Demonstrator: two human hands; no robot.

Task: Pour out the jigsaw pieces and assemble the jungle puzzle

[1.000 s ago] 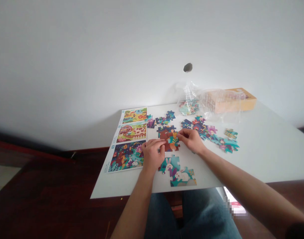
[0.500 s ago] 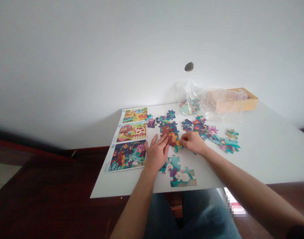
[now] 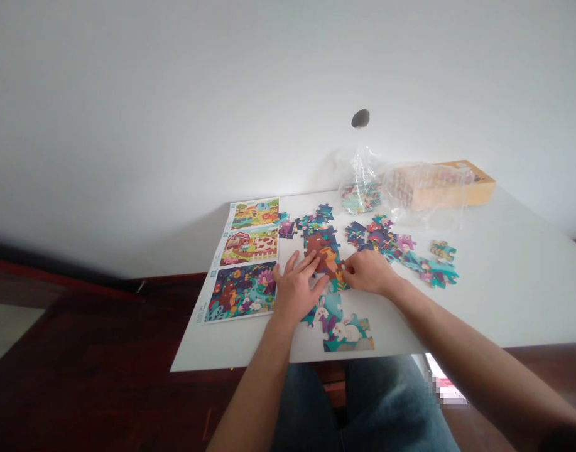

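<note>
My left hand (image 3: 297,292) lies with its fingers spread over the lower left of a joined bear section (image 3: 316,240) of a jigsaw puzzle. On the right, the bent fingers of my right hand (image 3: 367,271) are closed at the edge of a puzzle piece with a yellow plant (image 3: 338,284). That piece sits against the bottom of the bear section; whether it is fully locked in cannot be seen. Closer to me is a joined group of pieces with two white rabbits (image 3: 347,331), partly overlapped by my left thumb's side.
A sheet of three printed pictures (image 3: 243,292) lies left on the white table (image 3: 504,289). Several loose pieces (image 3: 405,246) spread to the right. Behind them are a clear plastic bag (image 3: 360,188) with pieces inside and a yellow box (image 3: 480,185), against the wall.
The yellow-plant piece has moved up against the bear section's lower edge. My right fingers have curled in closer, and my left thumb has spread out towards the piece.
</note>
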